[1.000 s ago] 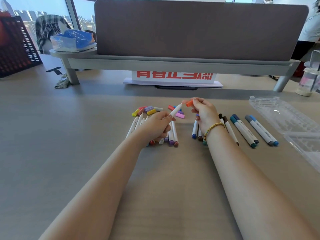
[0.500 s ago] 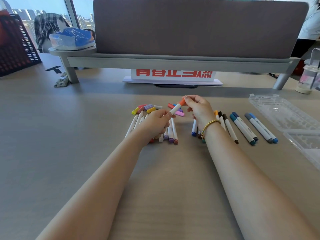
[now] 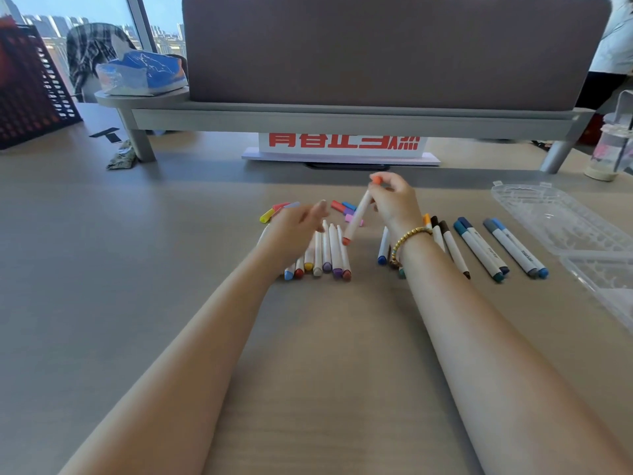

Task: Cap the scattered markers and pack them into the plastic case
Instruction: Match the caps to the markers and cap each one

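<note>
Right hand (image 3: pixel 394 204) pinching orange marker (image 3: pixel 358 214) at capped far end, barrel slanting down toward near-left. Left hand (image 3: pixel 298 228) hanging relaxed, holding nothing, over uncapped markers (image 3: pixel 325 255). Capped markers (image 3: pixel 496 248) lying right of right hand; case (image 3: pixel 561 221) lying farther right, so right hand nearer.

daylight from window (image 3: pixel 102 15) | left hand (image 3: pixel 298 228) motion-blurred | edges distorted
</note>
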Demonstrator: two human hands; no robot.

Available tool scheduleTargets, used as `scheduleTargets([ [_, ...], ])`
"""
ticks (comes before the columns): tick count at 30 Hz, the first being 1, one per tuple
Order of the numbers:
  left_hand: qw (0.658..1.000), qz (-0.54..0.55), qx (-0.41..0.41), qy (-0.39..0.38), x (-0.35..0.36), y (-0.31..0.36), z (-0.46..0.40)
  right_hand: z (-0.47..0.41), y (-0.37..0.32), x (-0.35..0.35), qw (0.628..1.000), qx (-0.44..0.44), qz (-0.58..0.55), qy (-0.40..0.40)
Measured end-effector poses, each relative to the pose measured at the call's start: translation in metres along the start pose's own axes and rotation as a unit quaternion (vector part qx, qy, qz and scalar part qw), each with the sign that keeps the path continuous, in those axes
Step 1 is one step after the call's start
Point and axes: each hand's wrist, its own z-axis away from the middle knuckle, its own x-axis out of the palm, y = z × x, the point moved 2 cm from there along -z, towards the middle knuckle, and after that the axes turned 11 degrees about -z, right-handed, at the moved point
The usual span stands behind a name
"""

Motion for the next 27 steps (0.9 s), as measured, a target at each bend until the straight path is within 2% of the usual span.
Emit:
scheduleTargets([
  [4,0.992,-0.067,-0.041,0.101,-0.027,-0.033,-0.007,-0.001,0.01,-0.006,0.979,0.015,0.195,-0.063],
  [6,0.986,-0.116,-0.078,0.087,-0.031,-0.045,-0.006,0.003,0.014,0.002,0.953,0.009,0.284,-0.102],
  [9,0.974,-0.189,-0.106,0.058,-0.03,-0.058,-0.005,0.007,0.019,0.011,0.926,0.003,0.36,-0.115],
  [12,0.969,-0.199,-0.133,0.057,-0.035,-0.068,-0.007,0.009,0.023,0.014,0.902,-0.026,0.417,-0.109],
  [15,0.97,-0.199,-0.123,0.07,-0.036,-0.066,-0.007,0.011,0.023,0.016,0.887,-0.047,0.446,-0.108],
  [17,0.976,-0.189,-0.071,0.076,-0.032,-0.053,-0.006,0.012,0.023,0.016,0.883,-0.052,0.453,-0.11],
  [20,0.977,-0.211,-0.008,0.038,-0.018,-0.033,-0.005,0.012,0.022,0.014,0.889,-0.048,0.442,-0.111],
  [23,0.971,-0.236,-0.026,-0.006,-0.008,-0.028,-0.004,0.011,0.022,0.012,0.899,-0.045,0.422,-0.106],
  [27,0.961,-0.274,-0.022,-0.021,-0.004,-0.029,-0.004,0.01,0.022,0.012,0.911,-0.04,0.399,-0.096],
])
